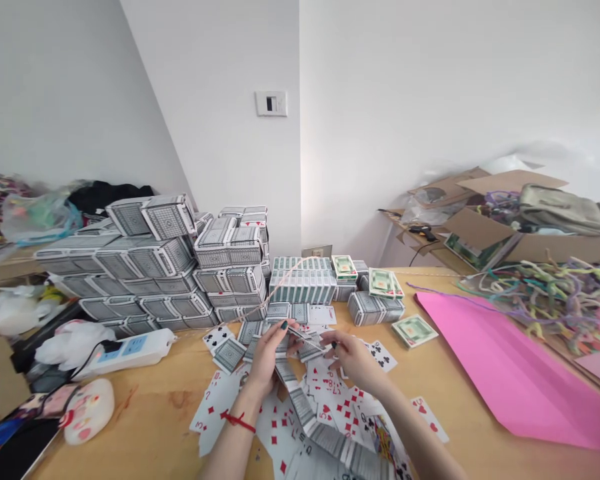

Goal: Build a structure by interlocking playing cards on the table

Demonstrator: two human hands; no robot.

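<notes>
My left hand (267,353) is closed on a small stack of playing cards (300,337), held above the table. My right hand (353,357) pinches the right end of the same stack. Below and around both hands lies a loose spread of playing cards (325,413), some face up with red and black pips, others showing their grey patterned backs. A red string is tied around my left wrist.
Grey card boxes (155,267) are piled high at the back left, with smaller packs (303,280) and green-backed decks (415,330) behind my hands. A pink sheet (505,373) lies on the right, near tangled pipe cleaners (555,293) and cardboard boxes (505,220). A white device (130,350) rests on the left.
</notes>
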